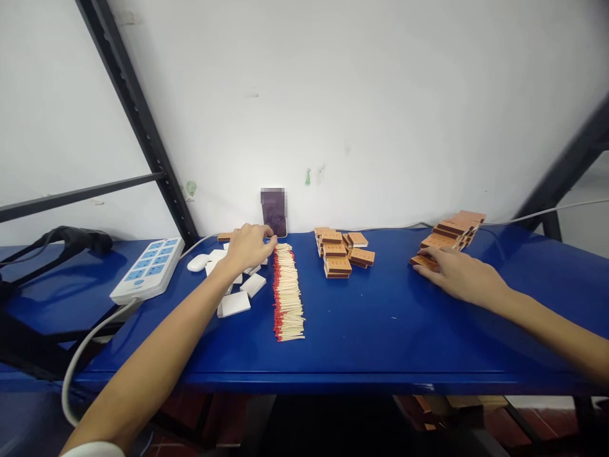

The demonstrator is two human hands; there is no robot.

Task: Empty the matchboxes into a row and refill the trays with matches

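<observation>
Row of matches (288, 292) lay L of ctr on the blue tabletop (361, 336), long axis running from near the front edge back toward the wall; single sticks sat crosswise, most red heads to my L. As far as I could judge, lining up was well along, row long & fairly neat; sorting into groups looked mostly done too, tho the white pieces (235, 304) just L of the row were a jumble, so tidying those was left. My L hand (248, 249) was at the row's far end, fingers bent, thumb side toward the sticks; couldn't tell if pinching anything. R of the row, a loose matchbox pile (335, 251). Further R, my R hand (451, 270) was at the near end of a stepped matchbox stack (451, 230), thumb & fingers apart around the nearest box; grip unclear. Phone (274, 212) leaned on the wall, pwr strip (147, 270) far L.
</observation>
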